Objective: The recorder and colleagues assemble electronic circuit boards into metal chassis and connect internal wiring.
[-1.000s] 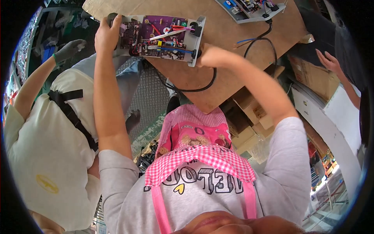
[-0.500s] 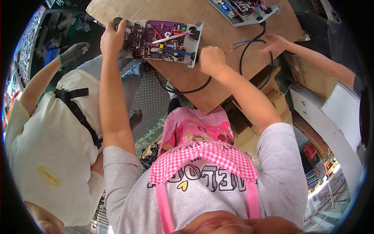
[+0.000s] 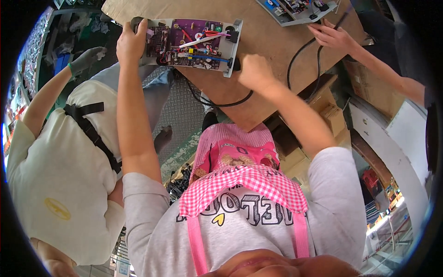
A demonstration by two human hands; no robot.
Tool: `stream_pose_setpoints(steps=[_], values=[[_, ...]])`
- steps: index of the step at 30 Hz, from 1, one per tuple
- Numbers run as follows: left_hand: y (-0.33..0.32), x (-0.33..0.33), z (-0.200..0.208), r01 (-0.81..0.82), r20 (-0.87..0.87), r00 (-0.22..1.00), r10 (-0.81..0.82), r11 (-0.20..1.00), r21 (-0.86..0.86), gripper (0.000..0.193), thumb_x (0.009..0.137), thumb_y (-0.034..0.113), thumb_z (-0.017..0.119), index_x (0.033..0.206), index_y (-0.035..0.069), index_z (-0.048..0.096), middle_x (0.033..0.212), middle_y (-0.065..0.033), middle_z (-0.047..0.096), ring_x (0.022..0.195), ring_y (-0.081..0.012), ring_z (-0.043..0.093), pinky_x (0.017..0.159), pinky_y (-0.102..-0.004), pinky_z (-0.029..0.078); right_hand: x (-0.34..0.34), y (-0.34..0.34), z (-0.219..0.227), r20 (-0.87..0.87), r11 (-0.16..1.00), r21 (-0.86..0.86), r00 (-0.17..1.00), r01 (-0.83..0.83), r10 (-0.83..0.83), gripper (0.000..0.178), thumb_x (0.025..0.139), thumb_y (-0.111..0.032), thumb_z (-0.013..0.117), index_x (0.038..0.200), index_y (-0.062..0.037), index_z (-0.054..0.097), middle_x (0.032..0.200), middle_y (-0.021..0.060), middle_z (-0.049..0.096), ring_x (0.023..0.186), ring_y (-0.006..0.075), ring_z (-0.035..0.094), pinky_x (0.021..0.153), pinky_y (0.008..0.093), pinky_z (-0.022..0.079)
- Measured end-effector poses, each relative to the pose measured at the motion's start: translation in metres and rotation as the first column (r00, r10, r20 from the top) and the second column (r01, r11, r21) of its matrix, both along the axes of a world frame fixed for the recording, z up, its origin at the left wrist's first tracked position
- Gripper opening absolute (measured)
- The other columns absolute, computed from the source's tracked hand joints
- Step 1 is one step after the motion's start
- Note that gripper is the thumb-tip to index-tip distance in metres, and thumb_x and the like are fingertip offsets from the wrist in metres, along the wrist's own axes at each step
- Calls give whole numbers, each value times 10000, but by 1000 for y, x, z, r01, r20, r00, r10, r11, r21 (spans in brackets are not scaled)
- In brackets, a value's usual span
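An open metal-cased electronic unit [image 3: 193, 46], with a purple circuit board and several coloured wires, is held at the table's near left edge. My left hand [image 3: 132, 44] grips its left end, thumb on top. At its right end panel, my right hand [image 3: 255, 71] is closed in a fist around a black fitting [image 3: 237, 63], mostly hidden by the fingers. A black cable [image 3: 226, 105] loops below the unit, its right end passing out of sight near my right wrist.
The brown tabletop [image 3: 272, 83] lies ahead. At far right a second open unit [image 3: 295, 11] trails another black cable [image 3: 295, 57], touched by a co-worker's hand [image 3: 334, 39]. On my left stands another person with a grey glove [image 3: 87, 61]. Cardboard boxes [image 3: 330, 115] sit under the table.
The unit has shifted slightly up, and my right fist has turned a little at its end panel. The co-worker's hand has moved up to the second unit's cable, and that unit has shifted right.
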State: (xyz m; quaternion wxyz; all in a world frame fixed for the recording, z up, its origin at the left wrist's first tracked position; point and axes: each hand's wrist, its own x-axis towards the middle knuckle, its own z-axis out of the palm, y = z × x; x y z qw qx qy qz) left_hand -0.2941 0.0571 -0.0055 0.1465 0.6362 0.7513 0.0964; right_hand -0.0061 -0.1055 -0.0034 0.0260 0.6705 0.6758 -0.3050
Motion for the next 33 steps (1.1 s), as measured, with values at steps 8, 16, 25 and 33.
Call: stream_pose_setpoints(steps=[8,16,25,33], values=[[-1,0,-5,9,-2,1000,-9,999,-33,709,836,618,494,1254,49,548,1147,-238,625,1106,-394,576,921,-452,451,1,10,-4,105,990,-16,984,-141,141,156,662,-115,613,773,-29,682,799,190,685,797,341,683,666,436,552],[0,12,9,18,-52,998,-19,1000,-19,676,837,612,495,1227,63,559,1119,-232,636,1085,-398,582,903,-460,455,27,38,-32,-375,513,-853,794,-94,-479,189,678,-174,715,782,-30,653,701,39,588,599,154,539,595,313,474],[-2,9,9,2,-28,1000,-2,1000,-15,671,832,614,496,1208,63,562,1094,-233,643,1067,-407,587,884,-474,457,-9,-8,16,60,978,207,997,33,-47,104,686,-132,647,744,-52,679,773,169,672,768,322,685,658,441,554],[-12,7,14,-13,10,1000,13,1000,-1,659,839,599,493,1214,61,567,1111,-218,644,1075,-395,587,899,-462,458,4,9,1,-11,990,-22,990,-138,138,200,667,-194,666,753,-14,674,837,214,672,754,319,675,631,428,538]])
